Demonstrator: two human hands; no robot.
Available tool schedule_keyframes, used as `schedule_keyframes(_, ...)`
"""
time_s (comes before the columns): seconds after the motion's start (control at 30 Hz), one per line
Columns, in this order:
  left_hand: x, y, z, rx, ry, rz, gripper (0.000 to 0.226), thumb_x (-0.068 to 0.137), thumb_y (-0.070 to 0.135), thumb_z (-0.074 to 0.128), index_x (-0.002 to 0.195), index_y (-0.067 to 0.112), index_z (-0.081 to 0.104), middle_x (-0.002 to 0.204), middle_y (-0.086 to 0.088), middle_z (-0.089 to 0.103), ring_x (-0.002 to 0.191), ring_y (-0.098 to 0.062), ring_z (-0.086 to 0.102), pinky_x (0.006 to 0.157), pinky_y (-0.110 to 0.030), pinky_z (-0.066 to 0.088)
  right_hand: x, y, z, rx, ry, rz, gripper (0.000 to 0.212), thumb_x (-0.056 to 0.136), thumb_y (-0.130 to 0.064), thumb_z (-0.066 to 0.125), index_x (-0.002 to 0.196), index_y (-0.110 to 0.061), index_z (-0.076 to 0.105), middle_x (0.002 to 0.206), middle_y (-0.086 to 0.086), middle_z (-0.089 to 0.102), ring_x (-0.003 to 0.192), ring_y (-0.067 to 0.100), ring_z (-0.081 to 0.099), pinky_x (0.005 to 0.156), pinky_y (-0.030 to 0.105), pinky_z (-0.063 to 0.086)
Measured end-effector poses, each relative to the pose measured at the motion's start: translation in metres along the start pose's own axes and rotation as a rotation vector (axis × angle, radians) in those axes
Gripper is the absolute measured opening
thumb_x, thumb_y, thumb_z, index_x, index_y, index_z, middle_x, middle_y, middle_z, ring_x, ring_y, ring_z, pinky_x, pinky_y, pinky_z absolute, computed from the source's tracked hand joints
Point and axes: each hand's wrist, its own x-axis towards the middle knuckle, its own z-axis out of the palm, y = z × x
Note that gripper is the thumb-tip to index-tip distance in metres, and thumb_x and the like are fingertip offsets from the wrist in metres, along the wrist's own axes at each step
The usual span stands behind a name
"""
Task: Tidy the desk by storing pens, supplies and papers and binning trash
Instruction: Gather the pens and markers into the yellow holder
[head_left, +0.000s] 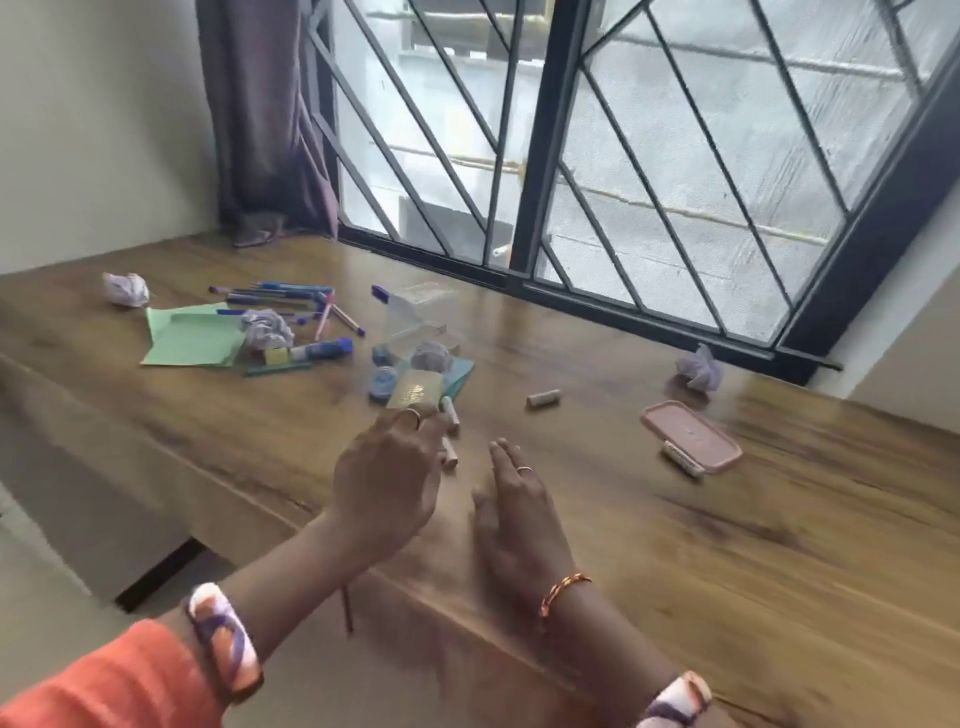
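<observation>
While the wooden desk (675, 571) lies messy under the barred window (675, 156), the person's left hand (387, 488) reaches out over it, and its curled fingertips pinch the near edge of a small gold box (415, 396). The right hand (519, 512) is flat and low over the desk just beside it, fingers straight and close together, holding nothing. Small cream sticks (450, 415) lie right by the left hand's fingers, and one more stick (543, 398) lies alone a bit to the right. On the far left are a bunch of blue pens (280, 296), green papers (195, 340), a glue stick (322, 351) and two paper balls (126, 289), one of them sitting on the pens. Behind the gold box stands a clear plastic box (418, 317) with another paper ball (430, 356) near it. To the right lies a pink lid (691, 435), with a white stick (683, 458) touching its near edge. A crumpled paper ball (700, 368) sits far right by the window.
</observation>
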Motion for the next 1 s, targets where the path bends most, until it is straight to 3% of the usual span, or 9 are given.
schedule_keyframes(0.03,-0.004,-0.019,0.003,-0.015,0.045,-0.031,0.041,0.068,0.018,0.071,0.108,0.013,0.063,0.105,-0.011,0.067,0.087,-0.031,0.067,0.066,-0.037,0.057,-0.002,-0.003,0.009,-0.06,-0.005,0.038,0.053,0.096,-0.025,0.035,0.146,-0.01,0.021,0.155,0.006,0.02,0.144,0.016,0.013,0.117,0.025,0.007)
schedule_keyframes(0.1,-0.006,-0.056,0.009,-0.057,0.044,-0.155,0.047,0.078,0.015,0.062,0.124,0.005,0.053,0.129,-0.019,0.053,0.109,-0.036,0.057,0.087,-0.043,0.051,-0.004,-0.007,0.018,-0.188,0.006,0.064,0.051,0.098,-0.029,0.031,0.145,-0.011,0.024,0.155,0.005,0.02,0.144,0.015,0.014,0.117,0.027,0.006)
schedule_keyframes(0.17,-0.006,-0.089,0.017,-0.025,-0.061,-0.29,0.056,0.088,0.02,0.05,0.138,0.002,0.035,0.149,-0.02,0.029,0.131,-0.035,0.037,0.106,-0.043,0.035,-0.005,-0.011,0.018,-0.214,0.029,0.073,0.049,0.097,-0.029,0.032,0.143,-0.012,0.029,0.154,0.006,0.024,0.143,0.015,0.017,0.117,0.026,0.008)
schedule_keyframes(0.27,-0.005,-0.117,0.028,-0.031,-0.244,-0.458,0.064,0.094,0.031,0.036,0.145,-0.001,0.017,0.156,-0.018,0.011,0.143,-0.029,0.016,0.117,-0.039,0.016,-0.004,-0.015,0.017,-0.21,0.04,0.086,0.047,0.097,-0.029,0.035,0.141,-0.012,0.035,0.152,0.006,0.029,0.142,0.015,0.021,0.116,0.025,0.011)
schedule_keyframes(0.37,-0.003,-0.116,0.03,0.004,-0.354,-0.482,0.064,0.096,0.035,0.024,0.147,0.0,0.01,0.157,-0.016,0.005,0.146,-0.025,0.005,0.118,-0.037,0.004,-0.005,-0.018,0.018,-0.212,0.053,0.113,0.046,0.096,-0.029,0.038,0.139,-0.013,0.039,0.151,0.004,0.031,0.141,0.014,0.024,0.115,0.024,0.014)
schedule_keyframes(0.6,0.002,-0.115,0.025,0.079,-0.444,-0.426,0.063,0.096,0.034,0.021,0.146,-0.002,0.007,0.157,-0.017,0.001,0.146,-0.027,0.0,0.118,-0.04,0.003,0.0,-0.024,0.015,-0.197,0.105,0.191,0.042,0.093,-0.029,0.044,0.132,-0.016,0.05,0.146,-0.001,0.04,0.137,0.012,0.034,0.112,0.025,0.025)
schedule_keyframes(0.87,0.006,-0.121,0.014,0.241,-0.576,-0.28,0.072,0.096,0.044,0.021,0.144,-0.009,0.011,0.153,-0.026,0.011,0.143,-0.037,0.013,0.115,-0.04,0.015,-0.001,-0.022,0.018,-0.125,0.142,0.259,0.04,0.09,-0.032,0.05,0.128,-0.02,0.055,0.143,-0.007,0.046,0.133,0.012,0.041,0.111,0.028,0.031)
schedule_keyframes(1.0,0.016,-0.138,0.026,0.333,-0.611,-0.18,0.084,0.09,0.056,0.016,0.137,-0.012,0.03,0.146,-0.029,0.03,0.136,-0.039,0.028,0.111,-0.041,0.027,0.0,-0.025,0.019,-0.151,0.129,0.3,0.048,0.092,-0.032,0.049,0.136,-0.014,0.045,0.148,0.002,0.038,0.137,0.017,0.035,0.113,0.028,0.026)
